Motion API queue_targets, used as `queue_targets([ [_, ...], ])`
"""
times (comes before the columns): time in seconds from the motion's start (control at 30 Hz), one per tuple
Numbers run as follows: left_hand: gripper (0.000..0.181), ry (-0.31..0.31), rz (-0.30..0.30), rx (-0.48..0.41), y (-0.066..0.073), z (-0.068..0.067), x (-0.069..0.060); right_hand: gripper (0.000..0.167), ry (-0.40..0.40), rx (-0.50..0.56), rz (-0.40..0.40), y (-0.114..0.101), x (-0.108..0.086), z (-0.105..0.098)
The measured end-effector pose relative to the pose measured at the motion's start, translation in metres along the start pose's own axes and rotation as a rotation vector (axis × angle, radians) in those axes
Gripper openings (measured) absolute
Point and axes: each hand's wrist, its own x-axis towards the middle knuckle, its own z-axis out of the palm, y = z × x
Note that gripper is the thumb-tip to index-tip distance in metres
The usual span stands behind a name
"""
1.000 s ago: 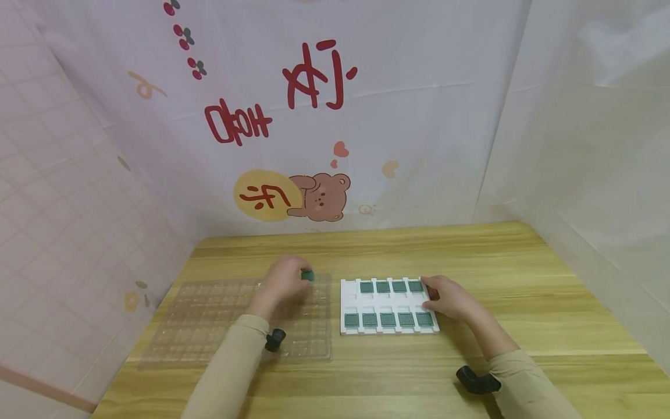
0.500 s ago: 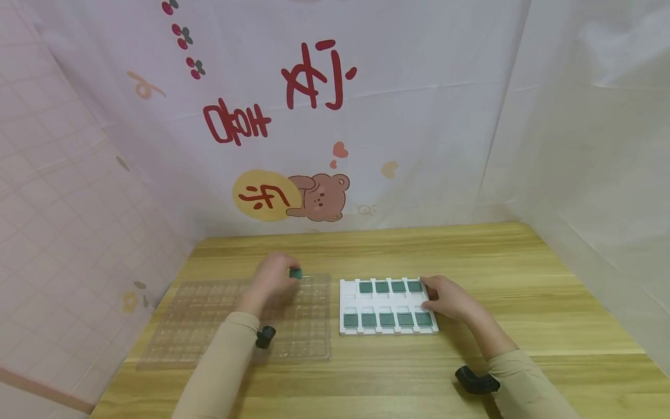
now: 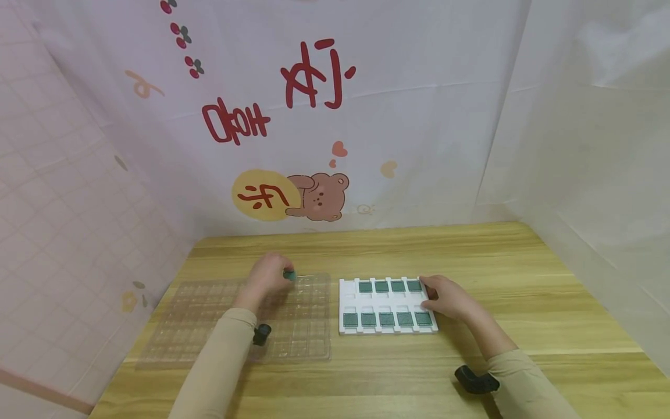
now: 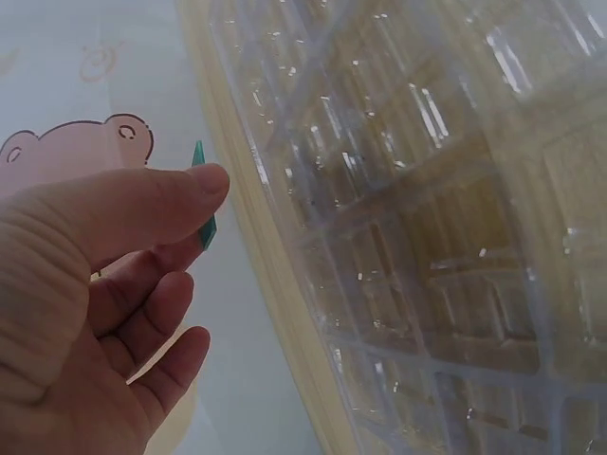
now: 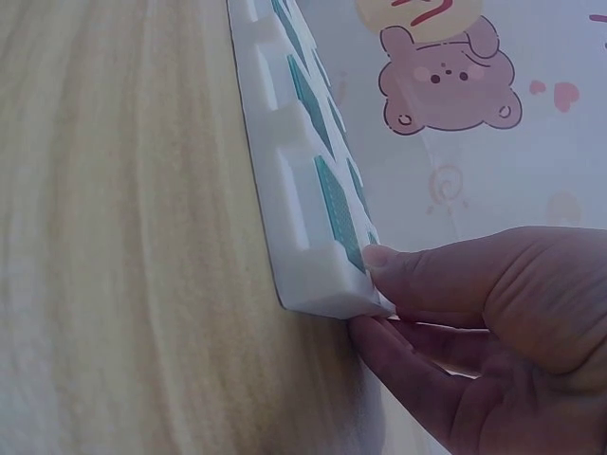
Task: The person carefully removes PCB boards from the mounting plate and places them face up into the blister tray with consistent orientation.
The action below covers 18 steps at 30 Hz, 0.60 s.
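Note:
Between thumb and fingers my left hand (image 3: 268, 276) pinches a thin green chip (image 4: 206, 233), seen nearly edge-on in the left wrist view. That hand is over the far part of a clear plastic tray (image 3: 311, 326) divided into many small compartments. On the right, my right hand (image 3: 446, 298) grips the right edge of a white tray (image 3: 369, 304), thumb and fingers at its side. Green square chips (image 3: 386, 319) lie in two rows of the white tray. Its far left slot holds no chip. The left hand's forearm covers part of the clear tray.
Both trays lie on a wood-grain table (image 3: 387, 378), with a narrow gap between them. A printed cloth (image 3: 419, 145) hangs behind the table, and cloth also borders both sides. A black wrist device (image 3: 476, 381) sits by the right sleeve.
My left hand has moved left over the clear tray, away from the white tray, still pinching the green chip. The right hand stays at the white tray's edge.

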Motion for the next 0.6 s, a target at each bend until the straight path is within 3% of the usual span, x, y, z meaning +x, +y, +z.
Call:
queue_targets([
  [0.33,0.012,-0.064,0.015,0.075,-0.0043,0.0061,0.0054,0.064,-0.002,0.012,0.019,-0.0021,0.0001,-0.0013],
  [0.6,0.011,-0.095,0.008,0.074,-0.0072,0.0079,0.0063,0.063,-0.009,0.026,0.03,-0.0048,-0.0001,-0.0027],
])
